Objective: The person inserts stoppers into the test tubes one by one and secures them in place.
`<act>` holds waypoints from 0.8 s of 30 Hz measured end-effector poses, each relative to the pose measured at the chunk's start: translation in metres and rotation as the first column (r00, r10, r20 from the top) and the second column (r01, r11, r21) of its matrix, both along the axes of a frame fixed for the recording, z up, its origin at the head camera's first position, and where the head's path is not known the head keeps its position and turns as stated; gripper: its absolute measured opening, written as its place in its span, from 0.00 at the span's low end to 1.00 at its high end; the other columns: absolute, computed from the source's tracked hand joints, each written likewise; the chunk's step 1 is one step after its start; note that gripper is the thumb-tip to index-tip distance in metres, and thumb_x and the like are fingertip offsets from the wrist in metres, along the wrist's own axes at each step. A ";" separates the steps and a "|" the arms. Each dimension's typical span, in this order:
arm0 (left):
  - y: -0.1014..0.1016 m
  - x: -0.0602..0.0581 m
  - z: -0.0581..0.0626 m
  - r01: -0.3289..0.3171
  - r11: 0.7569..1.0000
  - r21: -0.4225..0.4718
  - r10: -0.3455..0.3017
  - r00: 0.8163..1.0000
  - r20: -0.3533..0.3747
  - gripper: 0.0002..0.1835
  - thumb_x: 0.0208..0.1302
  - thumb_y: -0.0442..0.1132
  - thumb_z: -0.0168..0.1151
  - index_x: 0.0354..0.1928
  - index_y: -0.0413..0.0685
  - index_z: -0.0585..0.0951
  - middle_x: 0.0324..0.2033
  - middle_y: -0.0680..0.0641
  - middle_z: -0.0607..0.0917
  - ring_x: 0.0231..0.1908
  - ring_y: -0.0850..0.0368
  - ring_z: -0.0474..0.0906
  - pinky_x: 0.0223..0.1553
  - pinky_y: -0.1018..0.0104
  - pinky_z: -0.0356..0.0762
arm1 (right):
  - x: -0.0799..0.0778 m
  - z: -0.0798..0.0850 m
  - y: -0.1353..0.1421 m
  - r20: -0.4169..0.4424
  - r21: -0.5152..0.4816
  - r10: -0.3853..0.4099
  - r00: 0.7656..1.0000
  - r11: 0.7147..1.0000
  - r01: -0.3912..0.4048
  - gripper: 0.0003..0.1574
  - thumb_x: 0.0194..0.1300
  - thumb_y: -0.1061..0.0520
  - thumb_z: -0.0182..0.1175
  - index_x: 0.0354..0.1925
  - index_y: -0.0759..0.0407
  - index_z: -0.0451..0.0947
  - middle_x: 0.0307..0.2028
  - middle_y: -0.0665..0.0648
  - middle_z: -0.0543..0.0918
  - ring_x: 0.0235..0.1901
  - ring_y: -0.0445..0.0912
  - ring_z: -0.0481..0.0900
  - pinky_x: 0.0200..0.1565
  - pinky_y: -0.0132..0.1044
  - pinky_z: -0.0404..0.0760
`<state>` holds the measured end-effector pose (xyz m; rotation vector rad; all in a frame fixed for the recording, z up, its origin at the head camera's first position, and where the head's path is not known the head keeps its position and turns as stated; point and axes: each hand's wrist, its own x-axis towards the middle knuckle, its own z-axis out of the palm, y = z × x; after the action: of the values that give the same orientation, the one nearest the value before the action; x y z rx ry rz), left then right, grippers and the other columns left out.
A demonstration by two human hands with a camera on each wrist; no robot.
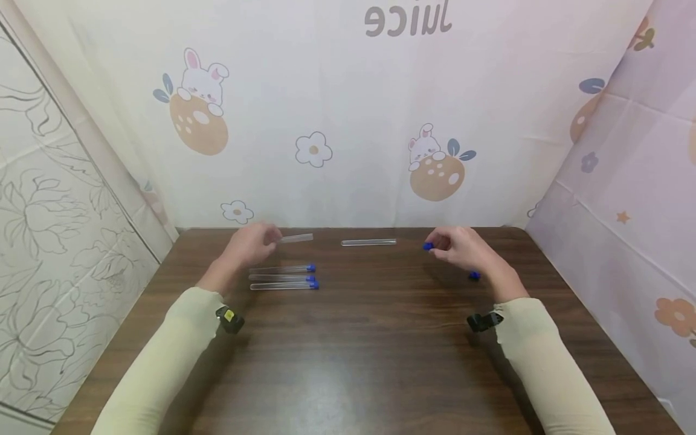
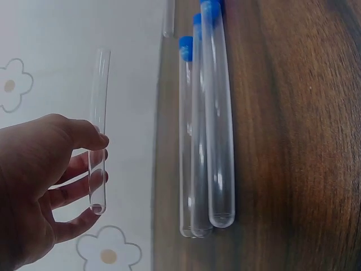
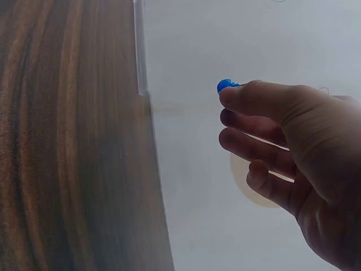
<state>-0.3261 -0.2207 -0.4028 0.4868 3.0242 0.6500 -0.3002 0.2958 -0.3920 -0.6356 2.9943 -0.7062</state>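
Observation:
My left hand (image 1: 251, 244) grips a clear test tube (image 2: 99, 107) by its rounded lower end, thumb on one side and fingers on the other; its uncapped mouth points right in the head view. A small blue cap (image 3: 227, 85) is pinched between thumb and fingertip of my right hand (image 1: 459, 246), held at the far right of the table. Below the left hand lie several clear tubes with blue caps (image 2: 221, 130), side by side. Between the hands, one uncapped test tube (image 1: 368, 242) lies near the back edge.
Another blue cap (image 1: 475, 275) lies on the brown wooden table (image 1: 348, 350), near the right wrist. A printed curtain (image 1: 348, 90) hangs right behind the table's back edge, with more cloth at both sides.

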 end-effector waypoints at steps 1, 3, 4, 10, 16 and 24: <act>0.001 0.002 0.003 0.003 1.000 -0.003 -0.003 1.000 -0.005 0.16 0.76 0.34 0.65 0.62 0.42 0.88 0.59 0.36 0.92 0.62 0.36 0.87 0.68 0.37 0.85 | 0.000 0.001 0.000 0.000 -0.002 0.001 1.000 1.000 -0.001 0.10 0.75 0.61 0.73 0.53 0.57 0.90 0.43 0.58 0.95 0.43 0.49 0.90 0.46 0.46 0.88; 0.002 0.003 0.006 0.006 1.000 -0.008 -0.006 1.000 -0.016 0.16 0.77 0.34 0.66 0.62 0.42 0.88 0.60 0.37 0.92 0.62 0.36 0.87 0.68 0.37 0.85 | 0.000 0.004 -0.001 0.001 -0.004 0.005 1.000 1.000 -0.005 0.10 0.75 0.61 0.73 0.53 0.57 0.90 0.44 0.59 0.95 0.43 0.48 0.90 0.47 0.46 0.88; 0.003 0.004 0.008 0.012 1.000 -0.012 -0.013 1.000 -0.029 0.15 0.77 0.34 0.66 0.62 0.42 0.88 0.59 0.37 0.92 0.62 0.36 0.88 0.68 0.37 0.85 | 0.000 0.005 -0.001 0.002 -0.005 0.007 1.000 1.000 -0.007 0.10 0.76 0.61 0.72 0.53 0.57 0.90 0.45 0.60 0.95 0.43 0.48 0.90 0.47 0.47 0.89; 0.005 0.008 0.014 0.053 0.998 -0.046 -0.057 0.993 -0.107 0.13 0.76 0.34 0.69 0.59 0.43 0.89 0.56 0.37 0.93 0.59 0.37 0.89 0.65 0.39 0.86 | 0.001 0.012 -0.003 -0.008 -0.014 0.016 1.000 1.000 -0.016 0.09 0.76 0.62 0.72 0.53 0.58 0.90 0.45 0.60 0.95 0.44 0.49 0.91 0.50 0.50 0.89; 0.006 0.015 0.016 0.079 0.995 -0.059 -0.087 0.985 -0.150 0.13 0.75 0.32 0.69 0.58 0.44 0.90 0.55 0.37 0.94 0.58 0.37 0.90 0.64 0.38 0.87 | 0.002 0.010 -0.005 -0.036 -0.061 0.031 0.999 0.998 -0.033 0.09 0.75 0.63 0.73 0.52 0.58 0.90 0.45 0.59 0.95 0.44 0.50 0.91 0.48 0.43 0.89; 0.005 0.025 0.015 0.101 0.993 -0.063 -0.112 0.972 -0.207 0.14 0.73 0.30 0.70 0.56 0.45 0.91 0.56 0.37 0.94 0.58 0.36 0.89 0.63 0.37 0.88 | 0.004 0.001 -0.009 -0.077 -0.168 0.064 0.995 0.983 -0.077 0.09 0.74 0.64 0.74 0.50 0.60 0.90 0.43 0.61 0.96 0.40 0.45 0.90 0.42 0.29 0.86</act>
<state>-0.3014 -0.2153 -0.3881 0.7554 3.1709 0.5452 -0.2964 0.2872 -0.3914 -0.7856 2.9795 -0.9631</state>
